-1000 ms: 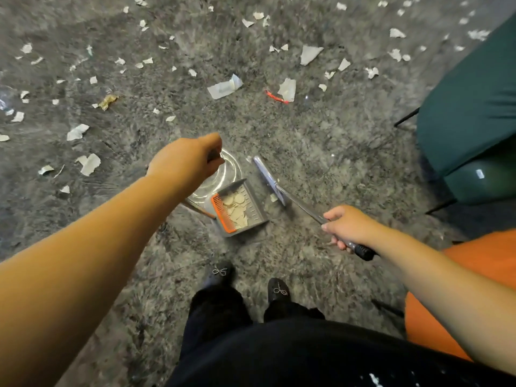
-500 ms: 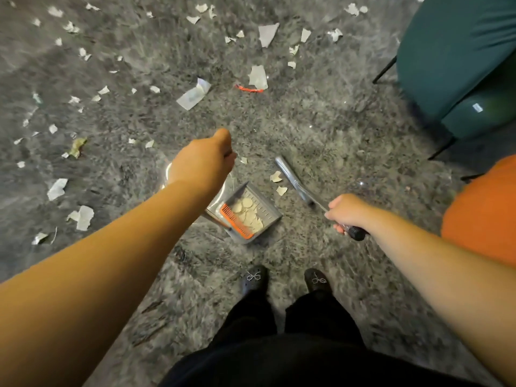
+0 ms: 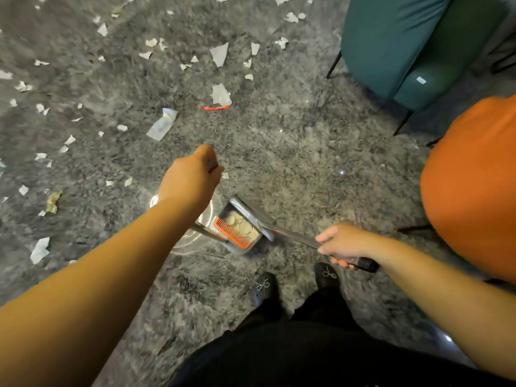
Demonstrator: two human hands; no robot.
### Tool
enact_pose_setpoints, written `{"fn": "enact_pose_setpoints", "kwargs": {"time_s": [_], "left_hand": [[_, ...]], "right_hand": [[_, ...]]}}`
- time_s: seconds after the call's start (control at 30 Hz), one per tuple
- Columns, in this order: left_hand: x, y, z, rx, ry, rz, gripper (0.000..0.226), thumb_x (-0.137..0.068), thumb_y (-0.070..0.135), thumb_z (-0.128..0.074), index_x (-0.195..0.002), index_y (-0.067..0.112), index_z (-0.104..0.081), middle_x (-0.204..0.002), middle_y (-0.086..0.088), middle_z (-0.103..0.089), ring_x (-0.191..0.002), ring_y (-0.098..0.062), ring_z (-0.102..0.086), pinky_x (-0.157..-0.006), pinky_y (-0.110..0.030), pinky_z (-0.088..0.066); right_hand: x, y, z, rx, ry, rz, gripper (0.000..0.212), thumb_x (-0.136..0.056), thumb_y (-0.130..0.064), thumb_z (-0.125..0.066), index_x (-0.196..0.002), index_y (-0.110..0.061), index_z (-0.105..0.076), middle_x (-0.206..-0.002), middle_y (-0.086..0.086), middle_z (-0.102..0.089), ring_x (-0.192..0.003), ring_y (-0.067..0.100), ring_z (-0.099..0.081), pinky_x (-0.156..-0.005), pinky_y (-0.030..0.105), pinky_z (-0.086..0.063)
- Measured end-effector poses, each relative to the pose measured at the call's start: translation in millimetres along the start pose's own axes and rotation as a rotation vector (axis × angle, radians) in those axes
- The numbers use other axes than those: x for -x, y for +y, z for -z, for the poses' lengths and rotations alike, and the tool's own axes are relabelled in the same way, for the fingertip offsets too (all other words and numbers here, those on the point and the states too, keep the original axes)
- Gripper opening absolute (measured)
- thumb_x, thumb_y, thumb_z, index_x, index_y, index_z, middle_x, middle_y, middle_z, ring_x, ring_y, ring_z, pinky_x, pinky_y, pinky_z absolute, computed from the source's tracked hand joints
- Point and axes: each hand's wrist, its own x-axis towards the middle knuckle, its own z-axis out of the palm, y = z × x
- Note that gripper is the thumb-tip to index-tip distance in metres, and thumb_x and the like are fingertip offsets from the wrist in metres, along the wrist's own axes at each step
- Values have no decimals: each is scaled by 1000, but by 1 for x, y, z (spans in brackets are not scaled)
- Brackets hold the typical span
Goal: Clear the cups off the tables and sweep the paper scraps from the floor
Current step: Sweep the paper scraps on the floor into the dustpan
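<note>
I've got open carpet (image 3: 293,141) ahead btwn the dustpan (image 3: 240,230) and the paper scraps (image 3: 220,54), w/ the green chair (image 3: 405,43) and orange seat (image 3: 472,185) closing off my right, shoes (image 3: 264,287) just behind.

Readable text: I find none anywhere.
Chair tag (image 3: 421,80): I see a small pale tag on the green chair (image 3: 396,43), print too small to read.
Red wrapper (image 3: 214,107): blurred, no letters legible.
</note>
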Motion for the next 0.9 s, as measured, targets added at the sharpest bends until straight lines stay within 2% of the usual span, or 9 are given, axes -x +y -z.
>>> {"fn": "enact_pose_setpoints", "kwargs": {"time_s": [0.13, 0.27, 0.4, 0.5, 0.6, 0.77, 0.9], "left_hand": [[4, 15, 4, -10, -34, -152, 19, -89, 34, -65, -91, 20, -52, -71, -5, -59, -70, -33, -55, -59, -38, -46], [3, 42, 10, -9, -81, -344, 21, -85, 33, -71, -95, 19, -59, -68, 2, -53, -70, -34, -59, -59, -31, -38], [-2, 83, 13, -43, -139, -515, 23, -84, 34, -73, -98, 21, -61, -71, -3, -60, -71, -33, -61, -60, -29, -37], [3, 121, 4, -43, -211, -611, 23, -85, 34, -72, -101, 23, -61, -78, 0, -64, -76, -30, -63, -62, -31, -42], [21, 163, -12, -41, -269, -708, 22, -86, 33, -71, -102, 22, -61, -85, -7, -70, -79, -31, -64, -64, -35, -49], [65, 239, -46, -52, -310, -851, 22, -87, 35, -69, -103, 23, -60, -80, -8, -67, -74, -32, -62, -58, -31, -41], [115, 300, -82, -58, -371, -981, 22, -88, 37, -68, -104, 24, -57, -79, -3, -66, -67, -27, -58, -55, -30, -40]], "right_hand": [[39, 18, -10, -167, 35, -19, 46, -94, -11, -58, -139, -13, -46, -64, 8, -55, -37, 10, -47, -34, 16, -36], [70, 41, -17, -315, 99, -32, 44, -95, -9, -57, -138, -11, -44, -65, 9, -54, -39, 12, -46, -33, 16, -34], [89, 77, -19, -438, 175, -76, 47, -95, -8, -56, -140, -12, -42, -62, 8, -54, -32, 9, -45, -34, 17, -35], [103, 112, -21, -548, 206, -116, 46, -95, -10, -55, -139, -14, -42, -63, 9, -54, -34, 10, -45, -35, 18, -35], [121, 151, -25, -601, 245, -147, 46, -95, -13, -55, -139, -15, -43, -62, 8, -56, -35, 9, -46, -36, 18, -36], [159, 226, -45, -717, 302, -172, 46, -94, -10, -55, -139, -12, -42, -58, 8, -52, -30, 8, -44, -33, 15, -33], [193, 294, -71, -789, 341, -197, 29, -94, -8, -53, -123, -12, -52, -57, 7, -49, -30, 6, -42, -33, 15, -33]]}}
